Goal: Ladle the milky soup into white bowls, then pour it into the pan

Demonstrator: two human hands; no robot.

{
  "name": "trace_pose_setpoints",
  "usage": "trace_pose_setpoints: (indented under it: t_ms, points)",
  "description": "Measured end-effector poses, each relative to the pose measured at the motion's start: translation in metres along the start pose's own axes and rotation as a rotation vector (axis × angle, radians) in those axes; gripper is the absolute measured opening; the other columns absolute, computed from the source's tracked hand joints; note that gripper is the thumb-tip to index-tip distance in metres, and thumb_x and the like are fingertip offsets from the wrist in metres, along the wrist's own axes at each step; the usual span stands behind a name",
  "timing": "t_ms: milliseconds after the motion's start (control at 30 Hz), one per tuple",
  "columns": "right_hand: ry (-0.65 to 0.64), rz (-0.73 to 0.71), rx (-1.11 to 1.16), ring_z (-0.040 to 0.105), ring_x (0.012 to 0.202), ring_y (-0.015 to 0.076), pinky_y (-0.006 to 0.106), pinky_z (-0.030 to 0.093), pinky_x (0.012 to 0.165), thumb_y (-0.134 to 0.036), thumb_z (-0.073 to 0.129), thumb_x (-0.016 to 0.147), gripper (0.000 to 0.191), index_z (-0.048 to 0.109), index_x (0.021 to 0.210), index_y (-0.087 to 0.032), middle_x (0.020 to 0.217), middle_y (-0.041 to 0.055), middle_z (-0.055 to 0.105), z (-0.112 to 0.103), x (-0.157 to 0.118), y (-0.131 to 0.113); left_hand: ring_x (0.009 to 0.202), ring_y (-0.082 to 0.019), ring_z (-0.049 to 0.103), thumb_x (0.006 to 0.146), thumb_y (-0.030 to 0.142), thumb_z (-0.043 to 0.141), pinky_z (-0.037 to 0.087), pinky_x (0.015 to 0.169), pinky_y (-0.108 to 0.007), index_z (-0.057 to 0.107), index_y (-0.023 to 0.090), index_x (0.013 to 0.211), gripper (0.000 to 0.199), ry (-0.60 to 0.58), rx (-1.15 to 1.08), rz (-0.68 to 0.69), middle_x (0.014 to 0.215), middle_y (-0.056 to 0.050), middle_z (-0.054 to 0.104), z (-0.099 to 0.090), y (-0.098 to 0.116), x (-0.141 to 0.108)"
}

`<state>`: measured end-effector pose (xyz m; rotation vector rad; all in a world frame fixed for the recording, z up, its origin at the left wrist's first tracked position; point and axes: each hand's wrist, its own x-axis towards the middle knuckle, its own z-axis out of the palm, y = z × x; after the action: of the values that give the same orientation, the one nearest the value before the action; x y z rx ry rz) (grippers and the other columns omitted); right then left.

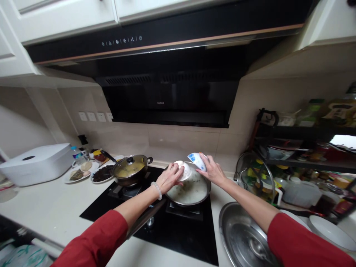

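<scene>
My left hand (172,177) is closed on a small white bowl (185,171), tilted over the left part of a wide pan. My right hand (211,170) grips a white bowl with blue patterns (197,161), tipped above the back of the same pan. The pan (209,190) sits on the right burner and holds cloudy whitish liquid (189,192) with small dark bits in it. Its long handle points toward me beneath my left forearm. Whether anything is falling from either bowl cannot be made out.
A lidded pot (130,168) stands on the left burner of the black hob (191,237). Left of it are plates of food (102,174) and a white box (36,163). A steel basin (236,233), a glass lid (254,178) and a loaded rack (306,163) are at the right.
</scene>
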<state>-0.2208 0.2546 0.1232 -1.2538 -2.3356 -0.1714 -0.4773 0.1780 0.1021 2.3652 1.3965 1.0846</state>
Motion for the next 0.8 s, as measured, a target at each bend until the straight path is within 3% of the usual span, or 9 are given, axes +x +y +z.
trace_pose_setpoints:
  t_ms: [167,433,800]
  points:
    - [0.027,-0.028,-0.032,0.063,0.095,0.0323,0.04,0.051,0.079,-0.055,0.058,0.089,0.08,0.026,0.158,-0.03,0.133,0.0157,0.048,-0.003,0.002,0.002,0.129,-0.04,0.039,0.079,0.044,0.072,0.043,0.103,-0.053,0.052,0.026,0.135,0.061,-0.026,0.119,0.061,0.132,-0.018,0.049,-0.001,0.002,0.004]
    - [0.089,-0.119,-0.095,0.065,0.093,0.0315,0.04,0.055,0.072,-0.057,0.051,0.092,0.08,0.02,0.159,-0.028,0.129,0.017,0.05,0.003,0.002,0.006,0.119,-0.035,0.046,0.079,0.04,0.074,0.055,0.084,-0.045,0.036,0.021,0.142,0.076,-0.116,0.664,0.193,0.129,-0.018,0.048,0.0,0.011,0.007]
    - [0.024,-0.083,-0.085,0.066,0.097,0.0334,0.042,0.054,0.076,-0.053,0.057,0.091,0.08,0.024,0.159,-0.026,0.131,0.0178,0.049,0.003,-0.001,0.005,0.12,-0.035,0.046,0.08,0.043,0.072,0.057,0.082,-0.044,0.032,0.022,0.143,0.077,-0.152,0.707,0.216,0.13,-0.019,0.048,0.002,0.011,0.01]
